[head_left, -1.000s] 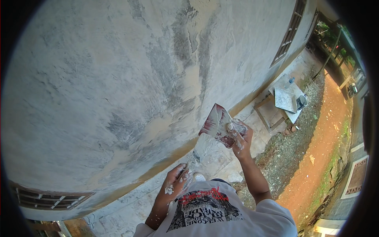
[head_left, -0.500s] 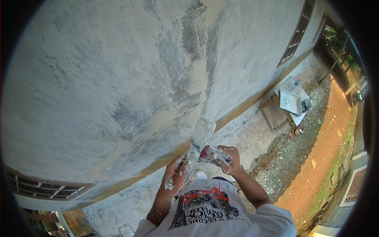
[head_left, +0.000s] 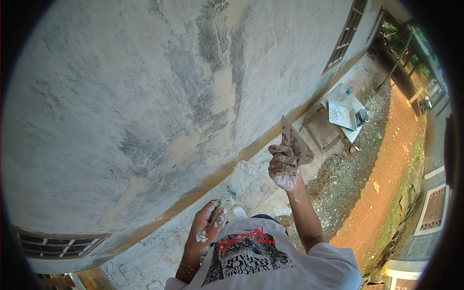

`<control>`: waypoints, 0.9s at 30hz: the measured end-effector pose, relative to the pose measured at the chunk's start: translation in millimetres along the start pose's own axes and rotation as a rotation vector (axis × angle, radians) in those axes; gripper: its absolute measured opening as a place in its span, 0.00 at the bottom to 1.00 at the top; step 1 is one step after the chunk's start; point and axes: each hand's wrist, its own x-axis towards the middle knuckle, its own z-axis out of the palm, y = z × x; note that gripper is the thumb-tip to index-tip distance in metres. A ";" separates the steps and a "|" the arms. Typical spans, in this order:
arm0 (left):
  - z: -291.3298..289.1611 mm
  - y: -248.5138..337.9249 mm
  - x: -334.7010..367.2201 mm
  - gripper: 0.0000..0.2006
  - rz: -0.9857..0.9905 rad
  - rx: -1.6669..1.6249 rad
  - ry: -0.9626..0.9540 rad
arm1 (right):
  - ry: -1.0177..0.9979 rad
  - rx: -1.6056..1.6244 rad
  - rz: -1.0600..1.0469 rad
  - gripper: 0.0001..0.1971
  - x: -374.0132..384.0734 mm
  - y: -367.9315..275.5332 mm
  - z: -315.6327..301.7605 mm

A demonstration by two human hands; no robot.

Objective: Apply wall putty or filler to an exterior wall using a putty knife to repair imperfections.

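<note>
My left hand [head_left: 207, 223], smeared with white filler, is closed low in front of my shirt. It grips a putty knife [head_left: 240, 177] whose blade is thickly coated in pale filler and points up toward the foot of the wall. Higher and to the right, my right hand [head_left: 284, 168] is wrapped round a wide, flared scraper [head_left: 298, 145]. That blade stands on edge, thinly smeared, with its handle hidden by my whitened fingers. Neither tool touches the wall [head_left: 111, 87], which carries grey patches and a beige strip of filler [head_left: 223, 92].
A small wooden stand [head_left: 315, 129] is at the right, with a pale board [head_left: 342, 115] and a dark container [head_left: 361, 117] by it. Gravel [head_left: 333, 193] and an orange dirt path [head_left: 372, 188] run alongside. Barred windows [head_left: 345, 41] are set in the wall.
My right hand has moved up and right, away from the left, and its scraper blade now shows. My left hand has dropped slightly. The view has shifted a little to the right.
</note>
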 end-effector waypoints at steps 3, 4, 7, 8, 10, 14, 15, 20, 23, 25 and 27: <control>12.8 17.4 -1.5 0.08 0.053 0.164 -0.061 | -0.039 0.055 0.145 0.09 -0.7 18.9 9.7; 15.8 22.5 -2.5 0.09 0.088 0.285 -0.100 | -0.027 0.056 0.155 0.09 1.1 19.5 4.0; 19.9 20.6 -1.8 0.10 0.102 0.402 -0.092 | 0.175 0.093 0.144 0.13 6.1 21.1 -16.0; 23.8 25.7 -0.8 0.10 0.135 0.470 -0.089 | 0.183 0.092 0.150 0.13 4.9 24.0 -21.3; 28.5 34.1 1.0 0.12 0.150 0.454 -0.097 | 0.360 -0.482 -0.083 0.18 6.2 29.8 -29.9; 33.8 42.1 0.1 0.15 0.221 0.529 -0.075 | 0.241 -0.272 -0.052 0.13 4.5 15.1 -32.5; 34.6 44.0 -1.9 0.14 0.189 0.549 -0.064 | 0.204 -0.247 -0.068 0.11 2.3 11.5 -34.8; 32.5 40.0 -2.2 0.13 0.186 0.569 -0.057 | 0.266 -0.490 0.049 0.11 0.0 -0.8 -36.5; 29.9 37.6 1.2 0.13 0.181 0.521 -0.075 | 0.257 -0.528 0.130 0.10 -0.6 3.8 -32.7; 26.5 30.2 2.3 0.12 0.209 0.469 -0.102 | 0.226 -0.508 0.166 0.10 0.8 13.9 -31.7; 22.5 31.8 2.8 0.11 0.191 0.449 -0.071 | 0.216 -0.170 0.156 0.12 7.5 24.9 -29.9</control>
